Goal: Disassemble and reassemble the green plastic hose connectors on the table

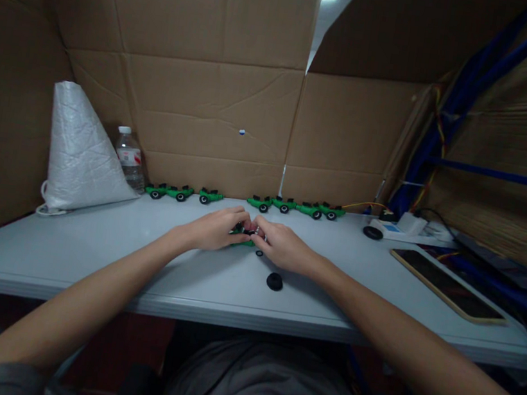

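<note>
My left hand [218, 228] is closed around a green toy car [242, 243], mostly covered by the fingers, at the middle of the table. Against it, my right hand [286, 246] pinches at the same spot, fingertips meeting those of the left. Something small and dark shows between the two hands, too hidden to name. Just below the right fingers lies a small black ring [259, 253]. Nearer the table's front edge sits a round black piece [274, 281] that looks like a toy wheel.
Several green toy cars [284, 205] line the table's back edge before a cardboard wall [207, 112]. A silvery bag [81, 160] and a water bottle [130, 157] stand left. At right are a phone [446, 285], a power strip [407, 231] and a black disc [373, 233].
</note>
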The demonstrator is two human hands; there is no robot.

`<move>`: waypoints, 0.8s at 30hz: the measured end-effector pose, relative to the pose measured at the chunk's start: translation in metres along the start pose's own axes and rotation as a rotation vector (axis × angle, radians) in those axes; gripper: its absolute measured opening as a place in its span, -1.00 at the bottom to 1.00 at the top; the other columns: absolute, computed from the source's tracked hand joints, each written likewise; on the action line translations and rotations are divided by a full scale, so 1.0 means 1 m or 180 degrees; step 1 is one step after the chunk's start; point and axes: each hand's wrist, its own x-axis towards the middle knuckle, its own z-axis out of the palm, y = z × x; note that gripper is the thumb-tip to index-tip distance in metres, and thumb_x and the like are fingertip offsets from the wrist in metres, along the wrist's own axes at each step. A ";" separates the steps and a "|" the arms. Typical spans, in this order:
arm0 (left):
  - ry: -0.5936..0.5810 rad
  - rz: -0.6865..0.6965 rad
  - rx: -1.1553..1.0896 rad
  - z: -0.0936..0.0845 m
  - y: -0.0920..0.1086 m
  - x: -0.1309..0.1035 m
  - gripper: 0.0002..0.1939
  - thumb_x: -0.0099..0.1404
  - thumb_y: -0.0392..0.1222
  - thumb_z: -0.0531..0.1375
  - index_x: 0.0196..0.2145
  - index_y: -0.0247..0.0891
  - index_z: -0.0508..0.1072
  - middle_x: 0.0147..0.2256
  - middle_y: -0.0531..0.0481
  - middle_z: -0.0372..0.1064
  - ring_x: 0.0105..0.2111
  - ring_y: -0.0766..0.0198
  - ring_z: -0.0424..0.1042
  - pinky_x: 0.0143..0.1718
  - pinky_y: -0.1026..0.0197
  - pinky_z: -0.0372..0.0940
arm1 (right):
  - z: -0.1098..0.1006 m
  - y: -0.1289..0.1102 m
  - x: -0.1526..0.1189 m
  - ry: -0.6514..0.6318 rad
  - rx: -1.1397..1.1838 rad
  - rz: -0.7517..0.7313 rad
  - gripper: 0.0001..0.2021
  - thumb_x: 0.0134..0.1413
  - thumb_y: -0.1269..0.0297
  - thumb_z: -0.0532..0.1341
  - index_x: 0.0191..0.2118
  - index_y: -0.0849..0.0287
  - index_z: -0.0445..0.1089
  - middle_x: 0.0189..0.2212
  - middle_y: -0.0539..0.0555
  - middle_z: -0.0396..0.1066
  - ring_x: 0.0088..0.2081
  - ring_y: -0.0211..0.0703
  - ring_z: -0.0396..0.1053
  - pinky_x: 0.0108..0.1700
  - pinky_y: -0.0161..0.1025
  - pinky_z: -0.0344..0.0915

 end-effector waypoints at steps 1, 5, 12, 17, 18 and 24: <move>-0.0001 0.0001 -0.0001 0.000 0.000 0.000 -0.78 0.48 0.00 0.21 -0.08 -0.19 0.45 -0.08 -0.10 0.40 -0.13 0.12 0.44 -0.09 0.12 0.33 | 0.000 0.000 0.000 -0.0005 0.0007 -0.0003 -0.94 0.42 0.29 0.14 -0.07 0.11 0.28 -0.28 0.07 0.50 -0.26 -0.05 0.41 -0.21 -0.20 0.14; -0.0031 -0.0006 -0.0008 -0.001 0.000 0.000 -0.76 0.48 0.02 0.21 -0.07 -0.20 0.44 -0.07 -0.10 0.40 -0.13 0.12 0.44 -0.10 0.12 0.33 | -0.001 0.000 -0.001 -0.0023 0.0004 -0.0034 -0.94 0.43 0.29 0.14 -0.06 0.11 0.27 -0.27 0.07 0.50 -0.24 -0.05 0.42 -0.20 -0.20 0.16; -0.0059 0.0021 -0.0033 -0.001 -0.001 -0.001 -0.74 0.48 0.04 0.20 -0.05 -0.19 0.44 -0.06 -0.10 0.39 -0.14 0.12 0.44 -0.11 0.12 0.32 | -0.003 -0.004 -0.002 -0.0068 -0.0044 0.0043 -0.92 0.43 0.29 0.16 -0.04 0.12 0.28 -0.23 0.10 0.52 -0.24 -0.06 0.43 -0.20 -0.22 0.16; -0.0071 0.0033 -0.0023 -0.001 -0.002 -0.001 -0.73 0.47 0.04 0.20 -0.05 -0.20 0.43 -0.06 -0.11 0.38 -0.14 0.11 0.43 -0.11 0.12 0.32 | -0.004 -0.004 -0.002 -0.0092 -0.0079 0.0034 -0.89 0.42 0.29 0.16 -0.02 0.13 0.28 -0.22 0.11 0.52 -0.22 -0.05 0.43 -0.19 -0.22 0.16; -0.0080 0.0030 -0.0024 -0.001 -0.002 -0.001 -0.73 0.47 0.04 0.20 -0.05 -0.20 0.43 -0.06 -0.11 0.38 -0.14 0.11 0.43 -0.10 0.11 0.32 | -0.004 -0.004 -0.002 -0.0097 -0.0081 0.0035 -0.89 0.42 0.29 0.16 -0.02 0.13 0.28 -0.22 0.11 0.52 -0.21 -0.05 0.43 -0.19 -0.21 0.17; -0.0081 0.0016 -0.0049 -0.001 0.000 -0.001 -0.72 0.46 0.04 0.21 -0.04 -0.19 0.42 -0.04 -0.11 0.39 -0.13 0.11 0.44 -0.11 0.12 0.33 | -0.004 -0.003 -0.003 -0.0117 -0.0044 0.0031 -0.89 0.42 0.27 0.16 -0.03 0.13 0.29 -0.22 0.12 0.52 -0.21 -0.03 0.44 -0.18 -0.20 0.18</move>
